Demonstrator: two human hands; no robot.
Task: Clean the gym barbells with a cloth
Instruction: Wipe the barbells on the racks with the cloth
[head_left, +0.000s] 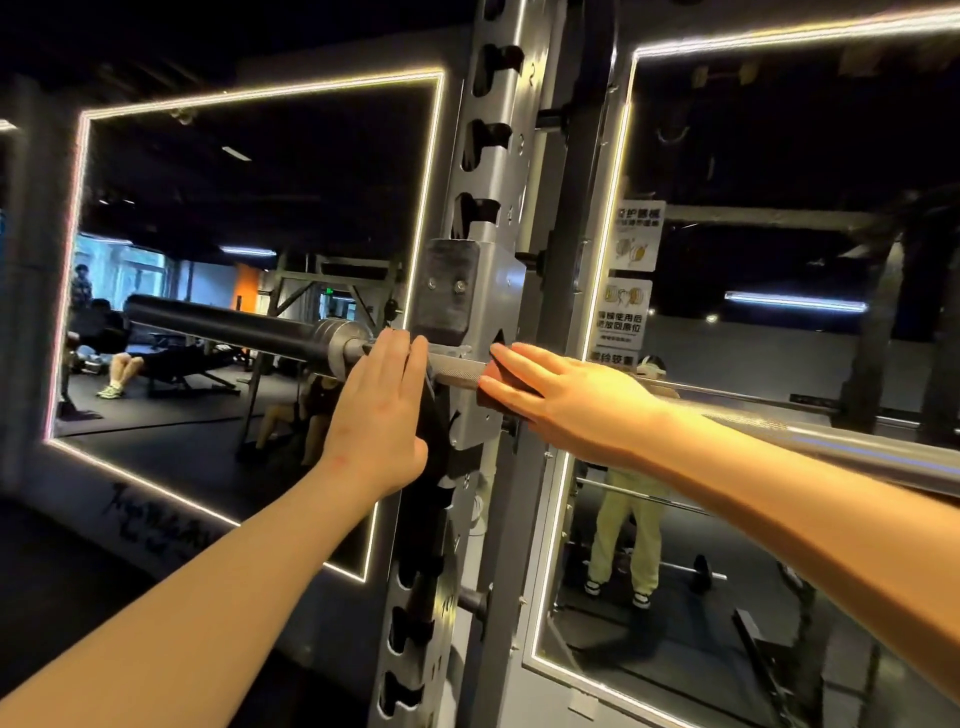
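A steel barbell (457, 370) lies across the hook of a grey rack upright (501, 156). Its dark sleeve (218, 325) sticks out to the left and its knurled shaft runs off to the right. My left hand (379, 410) rests with straight fingers against the bar, just inside the collar and next to the hook. My right hand (571, 400) reaches across the upright and grips a small reddish-brown cloth (511, 387) around the shaft, just right of the hook. Most of the cloth is hidden under my fingers.
The slotted upright has pegs (470, 603) sticking out lower down. Lit-edged wall mirrors (249, 208) stand behind on both sides and reflect people and benches. Paper signs (626, 312) hang on the right mirror. The room is dark.
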